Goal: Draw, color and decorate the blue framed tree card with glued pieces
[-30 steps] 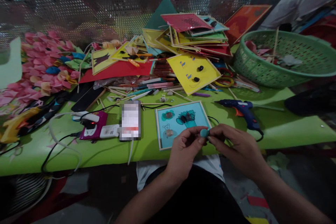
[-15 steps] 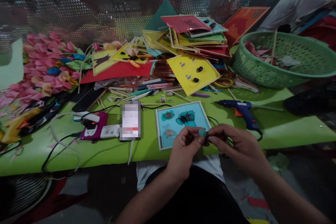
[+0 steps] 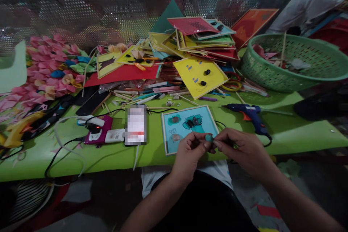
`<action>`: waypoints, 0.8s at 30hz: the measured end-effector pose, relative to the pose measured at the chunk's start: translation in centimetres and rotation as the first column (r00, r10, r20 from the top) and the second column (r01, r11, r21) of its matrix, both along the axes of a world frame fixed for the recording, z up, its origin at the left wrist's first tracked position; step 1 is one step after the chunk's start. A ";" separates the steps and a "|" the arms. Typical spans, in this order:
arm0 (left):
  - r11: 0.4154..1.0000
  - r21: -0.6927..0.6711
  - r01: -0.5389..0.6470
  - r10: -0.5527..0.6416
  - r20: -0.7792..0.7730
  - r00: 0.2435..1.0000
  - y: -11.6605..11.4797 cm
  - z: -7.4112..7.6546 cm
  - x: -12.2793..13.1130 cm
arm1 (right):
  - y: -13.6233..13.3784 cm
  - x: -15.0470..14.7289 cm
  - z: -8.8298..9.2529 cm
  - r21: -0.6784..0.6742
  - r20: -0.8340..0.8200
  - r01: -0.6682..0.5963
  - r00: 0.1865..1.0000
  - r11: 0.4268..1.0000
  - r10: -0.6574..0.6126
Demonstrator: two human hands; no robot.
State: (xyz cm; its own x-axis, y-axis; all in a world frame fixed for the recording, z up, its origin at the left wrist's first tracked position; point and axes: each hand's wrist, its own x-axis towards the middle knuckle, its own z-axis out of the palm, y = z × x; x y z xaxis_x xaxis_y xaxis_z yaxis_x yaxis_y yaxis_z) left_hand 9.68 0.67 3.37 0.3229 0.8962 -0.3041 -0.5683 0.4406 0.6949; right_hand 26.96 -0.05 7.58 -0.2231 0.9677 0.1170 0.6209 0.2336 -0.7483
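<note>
My left hand (image 3: 191, 152) pinches a small rounded teal piece (image 3: 209, 137), perhaps a painted pebble or clay, between thumb and fingers. Fingertips of my right hand (image 3: 239, 146) close in at its right side, pressed together; whether they grip the piece or something tiny is hidden. Beneath and behind the hands lies a blue framed picture (image 3: 170, 145), with brown and dark pebble-like pieces and teal shapes on it. Its lower right corner is covered by my hands. To the right rests a blue glue gun (image 3: 252, 114) with an orange trigger.
On the green table (image 3: 108, 161) a phone (image 3: 136, 125) and a purple power strip (image 3: 99, 130) with cables lie left. Behind are markers, a yellow framed picture (image 3: 195, 72), stacked frames (image 3: 206, 41), and pink paper flowers (image 3: 49, 65). A green basket (image 3: 293, 76) stands at right.
My right hand has shifted very slightly left and its fingers have moved at the teal piece. The left hand keeps its pinch. The view has shifted a little.
</note>
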 end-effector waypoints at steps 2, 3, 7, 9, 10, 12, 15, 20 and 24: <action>0.999 -0.030 0.023 -0.022 0.014 1.000 0.1 0.0 -0.1 | 0.0 -0.1 -0.1 0.002 -0.005 -0.005 1.000 1.000 0.005; 0.998 -0.045 0.034 -0.033 0.023 0.999 0.1 -0.1 -0.1 | -0.1 -0.1 -0.1 0.010 -0.007 -0.002 1.000 1.000 0.002; 0.995 -0.076 0.065 -0.060 0.069 0.996 0.2 -0.3 -0.2 | -0.1 0.0 -0.3 -0.002 -0.024 -0.006 1.000 1.000 0.006; 0.995 -0.073 0.071 -0.064 0.087 0.994 0.3 -0.4 -0.3 | 0.0 0.3 -0.2 -0.031 -0.012 -0.032 0.999 0.999 0.032; 0.995 -0.069 0.077 -0.070 0.094 0.993 0.3 -0.4 -0.3 | 0.1 0.5 -0.2 -0.035 0.006 -0.046 0.999 0.998 0.046; 0.995 -0.054 0.085 -0.079 0.106 0.991 0.2 -0.3 -0.5 | 0.3 0.8 0.0 -0.027 0.057 -0.080 0.995 0.996 0.082; 0.997 -0.025 0.078 -0.074 0.117 0.990 0.1 -0.2 -0.6 | 0.6 1.0 0.4 -0.028 0.124 -0.163 0.978 0.986 0.165; 0.997 -0.030 0.078 -0.074 0.107 0.991 0.0 -0.3 -0.6 | 0.9 1.0 0.9 -0.038 0.268 -0.254 0.929 0.966 0.255; 0.996 -0.006 0.092 -0.091 0.096 0.991 -0.1 -0.6 -0.5 | 0.9 0.9 0.5 0.042 0.456 -0.309 0.852 0.950 0.257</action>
